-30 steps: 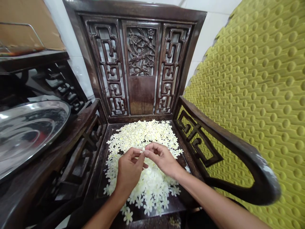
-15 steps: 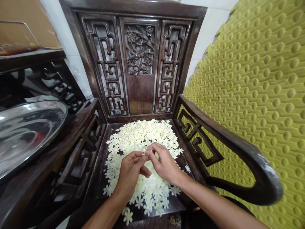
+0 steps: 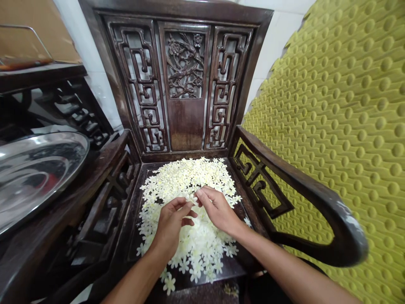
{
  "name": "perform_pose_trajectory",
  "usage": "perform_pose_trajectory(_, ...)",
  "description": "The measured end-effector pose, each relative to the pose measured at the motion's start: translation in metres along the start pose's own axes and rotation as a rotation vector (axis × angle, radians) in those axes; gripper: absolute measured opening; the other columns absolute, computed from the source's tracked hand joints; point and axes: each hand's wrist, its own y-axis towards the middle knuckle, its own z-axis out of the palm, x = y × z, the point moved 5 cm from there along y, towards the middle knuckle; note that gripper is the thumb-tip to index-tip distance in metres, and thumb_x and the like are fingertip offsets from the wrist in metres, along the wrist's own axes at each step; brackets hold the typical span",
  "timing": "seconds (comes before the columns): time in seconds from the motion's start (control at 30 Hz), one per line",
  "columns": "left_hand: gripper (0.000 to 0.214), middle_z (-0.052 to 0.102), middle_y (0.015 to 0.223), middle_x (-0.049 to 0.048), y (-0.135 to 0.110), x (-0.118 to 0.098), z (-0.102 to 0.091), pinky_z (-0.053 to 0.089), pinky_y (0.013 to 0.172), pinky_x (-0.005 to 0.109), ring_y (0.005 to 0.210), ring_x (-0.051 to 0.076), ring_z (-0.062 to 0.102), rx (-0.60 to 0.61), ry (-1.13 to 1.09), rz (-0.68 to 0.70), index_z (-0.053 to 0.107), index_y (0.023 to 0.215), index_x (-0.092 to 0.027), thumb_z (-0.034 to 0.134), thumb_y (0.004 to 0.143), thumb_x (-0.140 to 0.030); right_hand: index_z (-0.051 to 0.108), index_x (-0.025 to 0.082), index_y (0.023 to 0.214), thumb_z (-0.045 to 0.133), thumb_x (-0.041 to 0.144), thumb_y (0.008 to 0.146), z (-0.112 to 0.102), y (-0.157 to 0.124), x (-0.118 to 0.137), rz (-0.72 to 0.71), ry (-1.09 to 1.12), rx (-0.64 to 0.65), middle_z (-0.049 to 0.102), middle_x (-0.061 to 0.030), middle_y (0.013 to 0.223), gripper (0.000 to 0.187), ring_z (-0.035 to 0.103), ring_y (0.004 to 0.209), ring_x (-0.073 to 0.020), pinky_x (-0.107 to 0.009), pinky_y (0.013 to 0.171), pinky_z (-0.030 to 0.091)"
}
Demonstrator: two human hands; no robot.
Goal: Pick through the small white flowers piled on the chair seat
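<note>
The clock is centred on the small flower (image 3: 191, 198) between the two hands, as the wearer sees it. The left hand (image 3: 171, 223) comes in from between 7 and 8 o'clock, and the tips of its thumb and forefinger are pinched closed on the flower, with white petals showing past them towards 1 to 4 o'clock; its lower fingers curl loosely beneath, a little spread. The right hand (image 3: 219, 211) comes in from between 3 and 4, its thumb and forefinger tips drawn narrowly together just beside the petals at about 2 o'clock; whether they touch the flower or grip any part of it, one cannot tell. Both hands are above a white pile (image 3: 193, 175), which spreads over the dark seat (image 3: 234, 264) to every side of them. One loose bloom (image 3: 169, 283) lies between 6 and 7, near the seat's front edge, and a stray blossom (image 3: 247, 221) lies between 3 and 4, beyond the right hand. The carved backrest (image 3: 186, 122) stands at 12, a curved armrest (image 3: 316, 194) runs at 3, a yellow mat (image 3: 348, 105) rises at 2, and a shiny tray (image 3: 84, 143) sits near 9.
</note>
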Motion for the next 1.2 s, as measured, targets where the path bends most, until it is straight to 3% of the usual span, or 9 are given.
perform_pose_trajectory(0.23, 0.028, 0.063, 0.073, -0.0025, 0.002, 0.001, -0.003, 0.048, 0.051, 0.019, 0.062, 0.009, 0.063, -0.049, -0.147, -0.038, 0.066, 0.080, -0.016, 0.086, 0.065, -0.025, 0.069, 0.018, 0.080, 0.063, 0.051, 0.089, 0.009, 0.002, -0.015, 0.221, 0.419, 0.000, 0.063, -0.0015, 0.079, 0.034, 0.058, 0.074, -0.0160, -0.029, 0.072, 0.046)
perform_pose_trajectory(0.47, 0.032, 0.066, 0.063, -0.0026, -0.004, -0.008, 0.002, 0.054, 0.047, 0.024, 0.048, 0.013, 0.065, -0.082, 0.024, 0.045, 0.064, 0.078, -0.015, 0.086, 0.062, -0.033, 0.071, 0.018, 0.089, 0.084, 0.042, 0.069, 0.011, -0.001, -0.020, 0.377, 0.568, 0.057, 0.065, 0.0012, 0.075, 0.034, 0.057, 0.070, -0.0135, -0.028, 0.069, 0.044)
perform_pose_trajectory(0.67, 0.034, 0.071, 0.066, -0.0004, -0.003, -0.014, 0.004, 0.057, 0.047, 0.027, 0.044, 0.016, 0.068, -0.042, 0.159, 0.186, 0.064, 0.083, -0.016, 0.084, 0.065, -0.036, 0.071, 0.017, 0.092, 0.084, 0.046, 0.067, 0.009, 0.001, -0.019, 0.359, 0.506, 0.083, 0.059, 0.0035, 0.066, 0.040, 0.051, 0.061, -0.0117, -0.026, 0.061, 0.040)
perform_pose_trajectory(0.87, 0.030, 0.072, 0.070, 0.0011, -0.002, -0.015, 0.002, 0.060, 0.052, 0.029, 0.052, 0.019, 0.072, -0.031, 0.194, 0.245, 0.062, 0.081, -0.016, 0.082, 0.070, -0.035, 0.068, 0.017, 0.086, 0.086, 0.045, 0.066, 0.011, 0.000, -0.016, 0.373, 0.558, 0.059, 0.062, 0.0011, 0.074, 0.039, 0.054, 0.068, -0.0127, -0.026, 0.064, 0.042)
perform_pose_trajectory(1.07, 0.027, 0.071, 0.074, 0.0015, -0.005, -0.017, 0.006, 0.056, 0.050, 0.025, 0.054, 0.017, 0.071, -0.006, 0.241, 0.224, 0.066, 0.080, -0.016, 0.082, 0.070, -0.036, 0.066, 0.018, 0.080, 0.079, 0.047, 0.074, 0.006, 0.000, -0.012, 0.289, 0.499, 0.066, 0.058, 0.0035, 0.068, 0.033, 0.050, 0.063, -0.0125, -0.026, 0.063, 0.039)
perform_pose_trajectory(1.2, 0.027, 0.071, 0.077, 0.0016, -0.004, -0.012, 0.005, 0.056, 0.052, 0.024, 0.055, 0.015, 0.070, 0.038, 0.177, 0.128, 0.067, 0.085, -0.016, 0.080, 0.073, -0.036, 0.068, 0.019, 0.080, 0.069, 0.045, 0.086, 0.004, 0.000, -0.012, 0.202, 0.363, 0.069, 0.061, 0.0011, 0.074, 0.027, 0.055, 0.070, -0.0150, -0.027, 0.068, 0.042)
